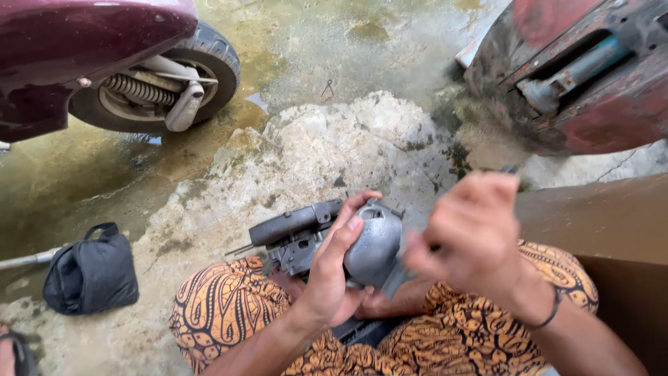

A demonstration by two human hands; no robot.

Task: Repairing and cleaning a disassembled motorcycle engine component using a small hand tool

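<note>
A grey metal engine part (327,240), with a rounded bowl and a dark tube sticking out to the left, rests above my lap. My left hand (337,268) wraps around its rounded side and holds it. My right hand (476,233) is raised just to the right of the part, blurred, fingers closed around something thin that I cannot make out. My knees in orange patterned cloth (229,306) sit below both hands.
A maroon scooter's rear wheel (167,83) and spring stand at the top left. A rusty red vehicle body (584,69) fills the top right. A black bag (90,273) lies on the stained concrete at left. A brown board (612,230) is at right.
</note>
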